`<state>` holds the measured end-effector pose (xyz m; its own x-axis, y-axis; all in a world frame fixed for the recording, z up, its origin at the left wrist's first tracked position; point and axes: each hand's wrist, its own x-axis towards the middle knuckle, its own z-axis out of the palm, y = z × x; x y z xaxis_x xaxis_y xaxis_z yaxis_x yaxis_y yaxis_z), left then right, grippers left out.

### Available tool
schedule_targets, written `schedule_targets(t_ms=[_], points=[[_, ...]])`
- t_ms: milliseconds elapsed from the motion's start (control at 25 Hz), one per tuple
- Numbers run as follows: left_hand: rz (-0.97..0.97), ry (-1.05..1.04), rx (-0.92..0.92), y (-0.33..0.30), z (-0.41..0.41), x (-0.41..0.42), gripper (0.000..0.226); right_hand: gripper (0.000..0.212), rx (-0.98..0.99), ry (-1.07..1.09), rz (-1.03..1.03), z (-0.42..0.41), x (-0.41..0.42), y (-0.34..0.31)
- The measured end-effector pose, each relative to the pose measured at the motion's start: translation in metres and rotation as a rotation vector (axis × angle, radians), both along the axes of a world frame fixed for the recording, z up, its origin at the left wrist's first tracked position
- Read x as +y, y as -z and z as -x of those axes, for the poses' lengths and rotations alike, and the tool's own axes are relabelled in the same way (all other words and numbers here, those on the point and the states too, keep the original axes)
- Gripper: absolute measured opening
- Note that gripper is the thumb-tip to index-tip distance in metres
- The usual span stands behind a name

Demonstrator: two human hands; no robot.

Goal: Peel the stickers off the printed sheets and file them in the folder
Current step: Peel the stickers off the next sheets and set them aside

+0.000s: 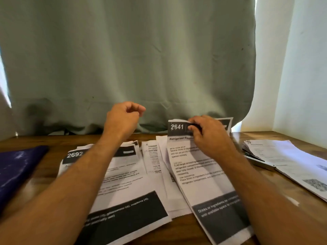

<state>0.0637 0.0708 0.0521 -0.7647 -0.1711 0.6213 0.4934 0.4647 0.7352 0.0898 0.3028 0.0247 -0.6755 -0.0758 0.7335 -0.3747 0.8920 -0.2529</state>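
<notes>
Several printed sheets lie spread on a wooden table (178,230). The sheet headed 2641 (198,167) lies right of centre, its top edge lifted off the table. My right hand (208,137) pinches that top edge at the black header band, thumb on the front. My left hand (123,118) hovers above the table over the sheet headed 2692 (122,175), fingers curled with fingertips together; whether it holds a small sticker I cannot tell. A dark purple folder (16,170) lies closed at the left edge.
A second stack of printed sheets (286,160) lies at the right, angled toward the table's edge. A grey-green curtain (127,59) hangs right behind the table. More sheets (154,156) lie between the two headed ones.
</notes>
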Motion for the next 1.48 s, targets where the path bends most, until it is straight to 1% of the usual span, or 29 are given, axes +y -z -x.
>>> schedule_targets(t_ms=[120, 160, 240, 320, 400, 520, 640, 680, 760, 840, 920, 1000, 1040, 1080, 1120, 1160, 1200, 1240, 1280, 1320, 1360, 1400, 1440, 1480], points=[[0.298, 0.061, -0.277, 0.011, -0.014, -0.057, 0.021, 0.020, 0.058, 0.024, -0.041, -0.013, -0.019, -0.028], [0.382, 0.066, -0.395, 0.018, -0.017, -0.078, 0.028, 0.019, 0.065, 0.024, -0.064, -0.015, -0.030, -0.041], [0.504, 0.012, -0.584, 0.031, -0.015, -0.113, 0.057, 0.022, 0.031, 0.038, -0.116, -0.013, -0.058, -0.067], [0.663, -0.113, -0.646, 0.046, -0.008, -0.134, 0.078, 0.025, -0.030, 0.045, -0.143, -0.008, -0.086, -0.085], [0.767, -0.236, -0.611, 0.066, 0.001, -0.139, 0.085, 0.026, -0.099, 0.024, -0.115, -0.001, -0.112, -0.085], [0.693, -0.261, -0.499, 0.083, 0.008, -0.140, 0.081, 0.023, -0.151, -0.042, -0.074, 0.017, -0.146, -0.050], [0.752, -0.349, -0.370, 0.086, 0.009, -0.145, 0.062, 0.018, -0.230, -0.114, 0.004, 0.030, -0.166, -0.006], [0.708, -0.352, -0.361, 0.086, 0.010, -0.148, 0.053, 0.016, -0.266, -0.138, 0.024, 0.031, -0.168, 0.003], [0.486, -0.292, -0.357, 0.086, 0.011, -0.154, 0.034, 0.011, -0.373, -0.204, 0.043, 0.028, -0.170, 0.012], [0.279, -0.244, -0.311, 0.084, 0.010, -0.156, 0.021, 0.014, -0.455, -0.248, 0.033, 0.020, -0.171, 0.014], [0.129, -0.184, -0.264, 0.079, 0.004, -0.152, 0.013, 0.026, -0.463, -0.271, 0.024, 0.014, -0.172, 0.015], [-0.010, -0.061, -0.214, 0.074, -0.005, -0.146, 0.008, 0.047, -0.507, -0.292, 0.033, 0.011, -0.177, 0.018], [-0.071, 0.020, -0.207, 0.071, -0.011, -0.143, 0.006, 0.058, -0.522, -0.293, 0.019, 0.012, -0.179, 0.021], [-0.123, 0.114, -0.217, 0.070, -0.016, -0.142, 0.005, 0.063, -0.528, -0.287, -0.010, 0.012, -0.182, 0.024], [-0.162, 0.209, -0.245, 0.069, -0.022, -0.142, 0.005, 0.060, -0.528, -0.283, -0.046, 0.013, -0.185, 0.026], [-0.189, 0.286, -0.275, 0.069, -0.025, -0.143, 0.013, 0.050, -0.536, -0.286, -0.085, 0.012, -0.187, 0.026], [-0.232, 0.323, -0.313, 0.070, -0.025, -0.144, 0.026, 0.039, -0.551, -0.291, -0.115, 0.011, -0.188, 0.026], [-0.302, 0.310, -0.356, 0.071, -0.023, -0.147, 0.038, 0.030, -0.568, -0.294, -0.125, 0.011, -0.188, 0.026], [-0.387, 0.244, -0.388, 0.071, -0.020, -0.151, 0.046, 0.026, -0.583, -0.293, -0.126, 0.010, -0.188, 0.026], [-0.453, 0.140, -0.393, 0.070, -0.017, -0.155, 0.046, 0.025, -0.593, -0.292, -0.129, 0.008, -0.188, 0.026], [-0.454, 0.021, -0.378, 0.071, -0.014, -0.160, 0.039, 0.024, -0.599, -0.290, -0.140, 0.008, -0.189, 0.026], [-0.357, -0.098, -0.363, 0.073, -0.009, -0.165, 0.028, 0.025, -0.599, -0.285, -0.162, 0.007, -0.189, 0.027], [-0.209, -0.179, -0.369, 0.076, -0.008, -0.169, 0.018, 0.026, -0.597, -0.281, -0.192, 0.006, -0.190, 0.029], [-0.063, -0.201, -0.404, 0.079, -0.006, -0.170, 0.018, 0.027, -0.599, -0.277, -0.219, 0.006, -0.192, 0.031]])
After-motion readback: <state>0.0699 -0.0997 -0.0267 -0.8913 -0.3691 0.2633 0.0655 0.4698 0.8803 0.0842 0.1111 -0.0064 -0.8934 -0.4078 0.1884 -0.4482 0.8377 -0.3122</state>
